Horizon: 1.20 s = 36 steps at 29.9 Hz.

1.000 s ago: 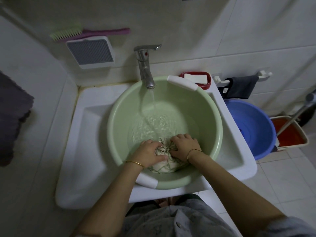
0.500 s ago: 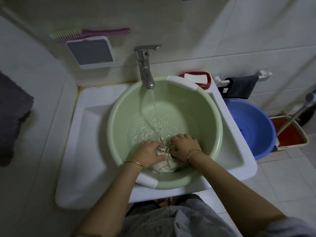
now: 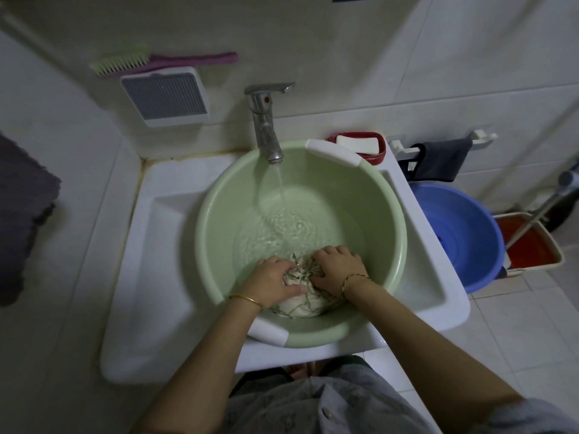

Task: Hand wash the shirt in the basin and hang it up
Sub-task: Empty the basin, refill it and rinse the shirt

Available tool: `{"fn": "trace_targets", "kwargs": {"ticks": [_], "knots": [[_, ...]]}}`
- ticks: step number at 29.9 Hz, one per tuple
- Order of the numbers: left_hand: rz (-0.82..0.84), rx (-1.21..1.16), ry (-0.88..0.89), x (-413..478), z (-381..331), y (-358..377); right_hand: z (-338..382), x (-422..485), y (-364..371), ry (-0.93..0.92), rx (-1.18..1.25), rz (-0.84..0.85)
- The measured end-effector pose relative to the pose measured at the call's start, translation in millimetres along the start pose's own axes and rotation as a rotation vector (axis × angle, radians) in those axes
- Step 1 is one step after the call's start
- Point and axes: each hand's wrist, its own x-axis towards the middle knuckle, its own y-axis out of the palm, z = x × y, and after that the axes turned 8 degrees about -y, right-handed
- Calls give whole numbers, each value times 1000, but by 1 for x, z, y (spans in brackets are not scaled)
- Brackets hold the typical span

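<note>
Gripping a bunched white shirt (image 3: 300,303) with greenish stripes in both hands, a person stands over a pale green basin (image 3: 388,214) set in a white sink (image 3: 163,277). The left hand (image 3: 271,278) has its fingers (image 3: 282,266) curled over the wad of wet cloth, with the thumb laid across it. The right hand (image 3: 336,266) clutches the other side, knuckles up. The shirt sits against the near wall of the basin, between the two hands and partly in shallow water. A thin gold bangle (image 3: 246,299) circles the left wrist, and another the right.

Water (image 3: 279,183) runs from a chrome tap (image 3: 266,126) at the back of the sink into the far half of the basin, rippling the surface. A white bar of soap (image 3: 357,144) lies in a red dish (image 3: 376,158) just behind the basin's rim. On the tiled wall, a green-and-pink brush (image 3: 150,61) rests on top of a white vent grille (image 3: 164,95). Right of the sink, a dark cloth (image 3: 438,161) hangs over a white rail (image 3: 482,136) above a blue tub (image 3: 463,233), with a red mop bucket (image 3: 529,249) beyond it.
</note>
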Motion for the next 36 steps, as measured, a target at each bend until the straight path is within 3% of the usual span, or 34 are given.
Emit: {"fn": "trace_targets", "kwargs": {"ticks": [36], "knots": [[1,-11,-28,0,2,1,1,0,0,4,-2,7]]}}
